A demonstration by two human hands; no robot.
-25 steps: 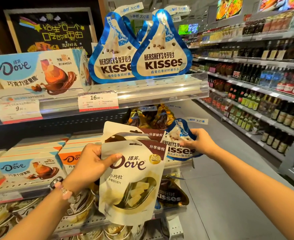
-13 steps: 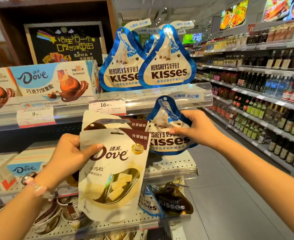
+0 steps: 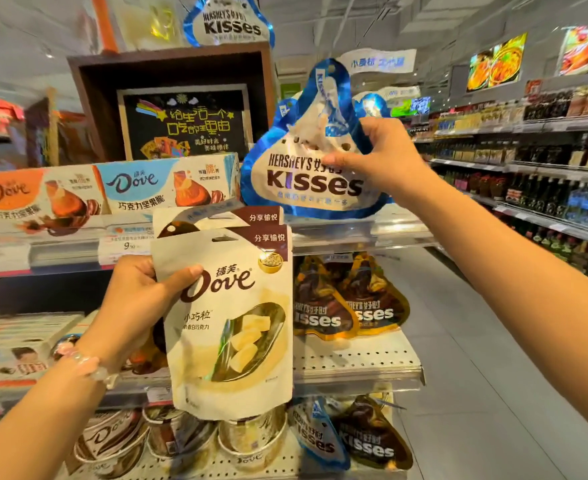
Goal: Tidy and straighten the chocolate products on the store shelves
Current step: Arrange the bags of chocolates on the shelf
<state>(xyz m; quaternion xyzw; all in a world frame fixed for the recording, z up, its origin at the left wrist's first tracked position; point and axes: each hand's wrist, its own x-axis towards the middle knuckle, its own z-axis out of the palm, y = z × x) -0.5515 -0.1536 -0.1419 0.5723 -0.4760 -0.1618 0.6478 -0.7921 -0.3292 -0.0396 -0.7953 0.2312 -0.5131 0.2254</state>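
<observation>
My left hand [image 3: 136, 303] grips two cream Dove pouches [image 3: 230, 323] by their left edge, one stacked behind the other, in front of the middle shelf. My right hand [image 3: 379, 157] pinches a blue-and-white Hershey's Kisses bag [image 3: 303, 174] and holds it up at the upper shelf [image 3: 354, 233], in front of other blue Kisses bags that it mostly hides. Dove boxes [image 3: 140, 185] stand in a row on that upper shelf to the left.
Gold and dark Kisses bags [image 3: 348, 306] stand on the middle shelf at the right. Dove tubs [image 3: 181, 441] and more Kisses bags [image 3: 351, 438] fill the bottom shelf. A chalkboard sign [image 3: 185, 123] stands behind. The aisle and bottle shelves [image 3: 545, 188] lie to the right.
My right hand has lifted the blue Kisses bag from the middle shelf up to the upper shelf. My left hand keeps holding the Dove pouches, and the view has tilted upward.
</observation>
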